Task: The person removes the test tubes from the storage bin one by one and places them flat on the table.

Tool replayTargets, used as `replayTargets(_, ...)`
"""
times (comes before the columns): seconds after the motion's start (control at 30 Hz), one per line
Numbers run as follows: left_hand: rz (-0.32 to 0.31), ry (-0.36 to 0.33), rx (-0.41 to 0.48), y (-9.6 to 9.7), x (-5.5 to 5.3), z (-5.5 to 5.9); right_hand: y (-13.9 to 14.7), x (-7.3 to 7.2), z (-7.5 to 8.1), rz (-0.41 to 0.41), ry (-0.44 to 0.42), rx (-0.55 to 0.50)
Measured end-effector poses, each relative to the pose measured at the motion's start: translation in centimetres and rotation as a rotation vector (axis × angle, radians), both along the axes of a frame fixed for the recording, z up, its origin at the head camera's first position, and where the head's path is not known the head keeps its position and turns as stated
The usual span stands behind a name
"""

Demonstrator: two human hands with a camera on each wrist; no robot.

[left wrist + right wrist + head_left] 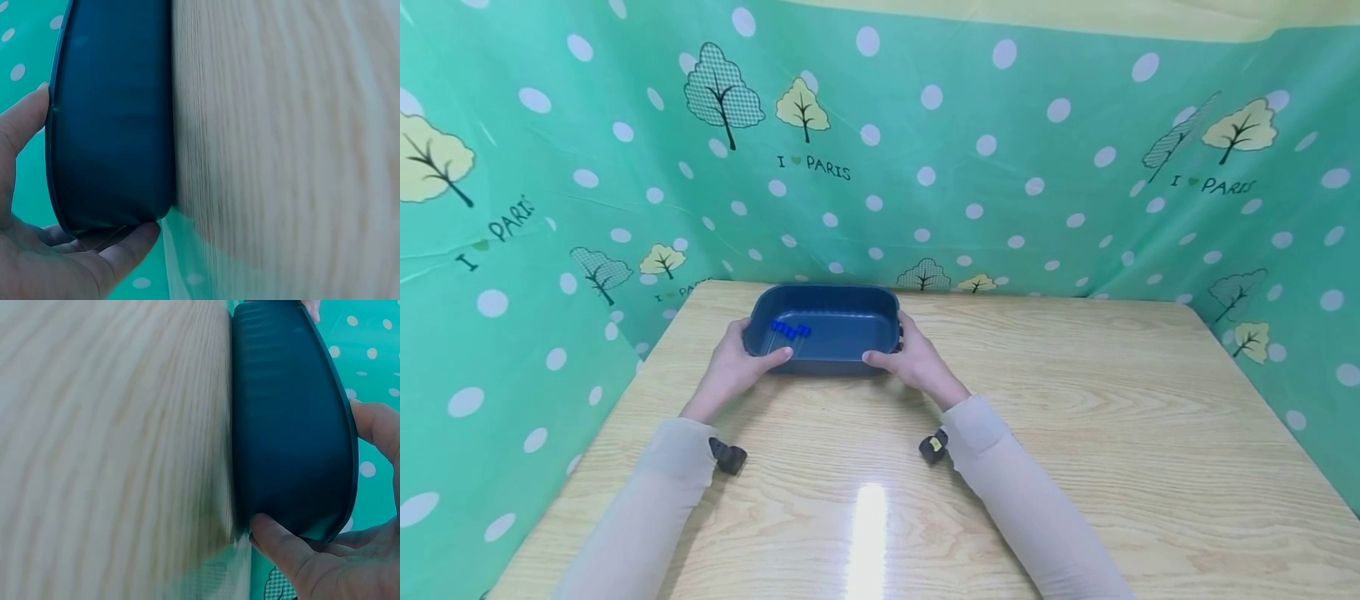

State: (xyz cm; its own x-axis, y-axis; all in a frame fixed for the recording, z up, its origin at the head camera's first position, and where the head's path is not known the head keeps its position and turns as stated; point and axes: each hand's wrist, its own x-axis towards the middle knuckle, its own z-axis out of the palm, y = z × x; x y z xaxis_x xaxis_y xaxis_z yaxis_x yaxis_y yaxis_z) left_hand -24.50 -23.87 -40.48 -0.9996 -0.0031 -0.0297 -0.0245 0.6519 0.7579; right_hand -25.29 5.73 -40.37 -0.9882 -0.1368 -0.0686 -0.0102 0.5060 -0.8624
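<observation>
A dark blue rectangular bin stands near the table's back edge, left of centre. Several small bright blue pieces lie in its left part; they are too small to tell their kind. My left hand grips the bin's left end, thumb on the rim at the near side and fingers round the end wall. At the opposite end my right hand holds it the same way. Both wrist views show the bin's side wall with its bottom at the table surface, a thumb at the rim and fingertips low on the end.
The wood-grain table extends to the right and toward me. A green dotted curtain hangs behind the table and along both sides. Black wrist cameras sit at both cuffs. A bright light reflection lies on the near tabletop.
</observation>
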Motion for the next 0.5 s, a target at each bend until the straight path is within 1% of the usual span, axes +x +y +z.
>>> replayTargets(0.5, -0.01, 0.007, 0.011, 0.6, -0.11, 0.0, 0.67, -0.13, -0.34, -0.009, -0.017, -0.009)
